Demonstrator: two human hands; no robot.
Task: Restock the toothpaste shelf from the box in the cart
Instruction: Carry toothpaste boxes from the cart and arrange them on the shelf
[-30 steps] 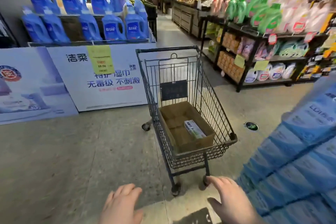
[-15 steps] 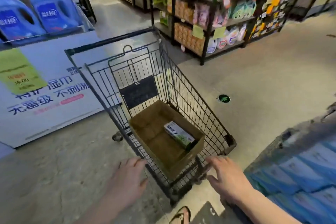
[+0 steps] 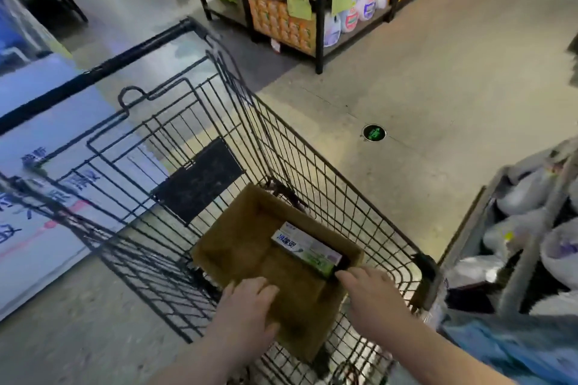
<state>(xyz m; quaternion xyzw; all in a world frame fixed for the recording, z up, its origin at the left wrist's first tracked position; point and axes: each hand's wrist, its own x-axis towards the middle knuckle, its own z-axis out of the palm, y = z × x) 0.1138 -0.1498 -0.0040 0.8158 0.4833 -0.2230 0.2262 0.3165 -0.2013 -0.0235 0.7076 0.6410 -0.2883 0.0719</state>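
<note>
My left hand point(image 3: 247, 306) lies flat on the box point(image 3: 244, 237) in the cart point(image 3: 312, 172); my right hand point(image 3: 372, 297), fingers straight, is beside the 1 toothpaste carton point(image 3: 308, 248) inside; sign board point(image 3: 18, 228) left, bag bin point(image 3: 528, 259) right.

The right hand point(image 3: 372, 300) is covering the near end of the toothpaste carton point(image 3: 305, 248), so any grip there is not showing; the left hand point(image 3: 247, 306) is hiding part of the near wall of the box point(image 3: 237, 247); the carton's print is blurring past reading; the left side of the cart point(image 3: 312, 162) is smearing; the bottom edge is cutting off both forearms point(image 3: 203, 362).
</note>
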